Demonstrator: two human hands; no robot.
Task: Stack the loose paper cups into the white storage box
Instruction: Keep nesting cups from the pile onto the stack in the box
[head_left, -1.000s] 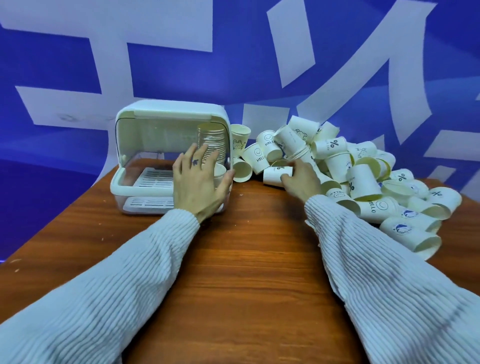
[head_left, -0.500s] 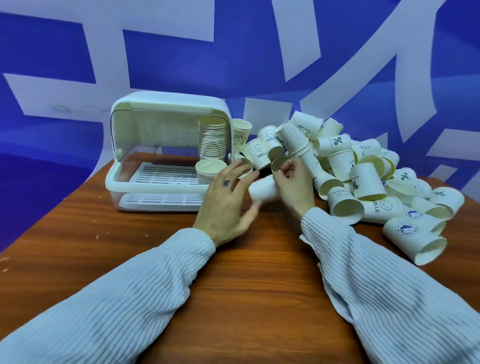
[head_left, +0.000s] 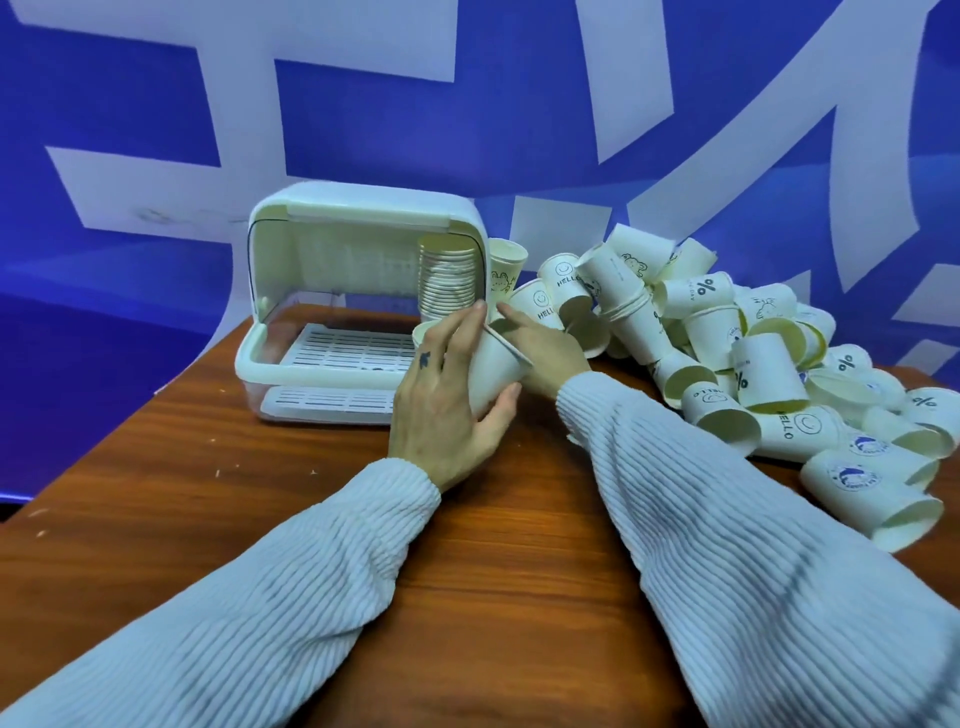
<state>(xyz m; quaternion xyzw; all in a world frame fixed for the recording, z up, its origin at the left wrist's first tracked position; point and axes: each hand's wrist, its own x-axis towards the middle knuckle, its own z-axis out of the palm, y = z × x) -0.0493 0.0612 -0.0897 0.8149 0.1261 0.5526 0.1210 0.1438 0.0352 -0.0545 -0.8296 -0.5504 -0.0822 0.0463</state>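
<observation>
Gripping one paper cup (head_left: 493, 371) between fingers and thumb, the left hand (head_left: 447, 410) holds it tilted just right of the white storage box (head_left: 291, 364). Right hand (head_left: 545, 348) touches the cup's rim; its grip cannot be determined. A nested stack (head_left: 448, 283) stands inside the box at right. Loose cups (head_left: 727, 353) lie heaped at far right on the wooden table (head_left: 493, 597).

The wall (head_left: 363, 104) is deep blue with broad white bands and curves. The table (head_left: 493, 597) is reddish-brown wood grain with a few pale specks. The storage box (head_left: 358, 208) is white, with a white slatted tray (head_left: 343, 349) inside. The cup stack (head_left: 448, 280) in it is cream with thin rim lines. The loose cups (head_left: 727, 332) are white outside, pale yellow inside, printed in dark ink with "HELLO" smileys, percent signs and blue round badges. The sleeves (head_left: 753, 545) are pale blue-white ribbed knit. The left hand (head_left: 441, 410) carries a small dark mark.
</observation>
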